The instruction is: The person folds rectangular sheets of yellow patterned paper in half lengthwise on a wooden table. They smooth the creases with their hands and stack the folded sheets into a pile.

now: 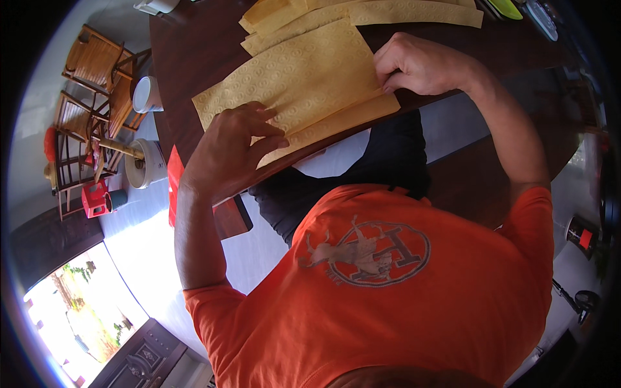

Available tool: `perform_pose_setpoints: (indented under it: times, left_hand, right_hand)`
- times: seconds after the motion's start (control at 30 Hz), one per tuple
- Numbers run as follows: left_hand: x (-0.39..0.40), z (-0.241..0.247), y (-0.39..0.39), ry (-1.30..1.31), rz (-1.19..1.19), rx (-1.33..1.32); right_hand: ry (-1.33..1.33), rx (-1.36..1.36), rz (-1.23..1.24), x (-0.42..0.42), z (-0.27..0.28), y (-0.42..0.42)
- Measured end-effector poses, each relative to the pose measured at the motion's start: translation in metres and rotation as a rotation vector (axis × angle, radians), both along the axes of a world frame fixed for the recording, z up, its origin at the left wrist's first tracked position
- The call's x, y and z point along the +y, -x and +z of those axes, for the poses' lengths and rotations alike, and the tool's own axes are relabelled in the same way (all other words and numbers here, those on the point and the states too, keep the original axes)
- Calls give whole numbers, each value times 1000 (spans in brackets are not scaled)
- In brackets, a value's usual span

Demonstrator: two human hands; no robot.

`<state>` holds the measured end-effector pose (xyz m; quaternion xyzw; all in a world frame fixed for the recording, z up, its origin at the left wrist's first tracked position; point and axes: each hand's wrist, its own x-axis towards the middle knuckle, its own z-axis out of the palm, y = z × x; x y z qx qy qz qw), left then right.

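A sheet of yellow embossed paper (301, 77) lies at the near edge of a dark wooden table (194, 53). Along its side closest to me runs a crease, with a narrow strip (349, 119) in front of it. My left hand (237, 138) is on the sheet's left part, fingers curled and thumb at the strip. At the right edge, my right hand (422, 65) pinches the paper between thumb and bent fingers, close to the end of the crease. Beyond the sheet, more yellow paper sheets (286, 22) lie overlapping in a loose stack.
A lime-green item (507, 7) and a clear plastic item (541, 19) sit at the table's far right. On the floor at left are folding bamboo chairs (94, 58), a lidded white bucket (145, 94), an open white bucket (145, 169) and a red plastic stool (95, 199).
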<state>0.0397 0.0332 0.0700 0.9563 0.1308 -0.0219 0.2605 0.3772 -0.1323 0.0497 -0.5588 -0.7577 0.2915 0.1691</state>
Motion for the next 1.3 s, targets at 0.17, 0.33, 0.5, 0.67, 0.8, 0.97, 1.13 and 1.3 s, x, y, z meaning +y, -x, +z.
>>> perform_pose_setpoints:
  times: [0.17,0.33,0.5,0.67,0.8,0.97,1.13,1.3]
  left_hand:
    - [0,-2,2,-5,-8,-12]
    - [2,-6,2,-22,-17,-43]
    - [2,-2,1,-16,-16,-30]
    - [3,-6,2,-3,1,-38]
    - [2,-7,2,-18,15,-56]
    - [-9,2,-6,4,58,-24]
    - [-15,-9,-8,-113,71,-99]
    - [-10,-11,-13,-173,170,-1]
  right_hand:
    - [-34,21,-20,-2,-5,1]
    - [-45,16,-16,-3,-6,0]
    - [-40,14,-16,-2,-5,1]
    - [42,14,-26,-1,1,1]
    - [-3,-4,-23,-2,1,1]
    - [-76,36,-26,-4,-5,1]
    - [27,-24,-66,-7,8,14]
    - [-183,-131,-107,-10,-13,28]
